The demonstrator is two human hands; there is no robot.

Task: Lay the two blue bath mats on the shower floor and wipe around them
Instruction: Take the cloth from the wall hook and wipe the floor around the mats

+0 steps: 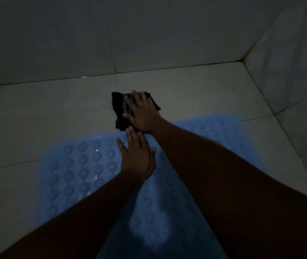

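Note:
Translucent blue bath mats with round suction cups lie flat on the pale tiled shower floor: one [81, 169] at centre left, the other [212, 128] running to the right behind my forearm. I cannot make out the seam between them. My left hand [136, 156] presses flat on the mat with straight fingers. My right hand [141, 112] lies flat, fingers spread, on a dark folded cloth [120, 107] on the floor tile just beyond the mats' far edge.
The scene is dim. A tiled wall [111, 34] rises behind the floor, and a second wall [289, 62] closes the right side, meeting in a corner at upper right. Bare floor tile [37, 113] stretches to the left of the cloth.

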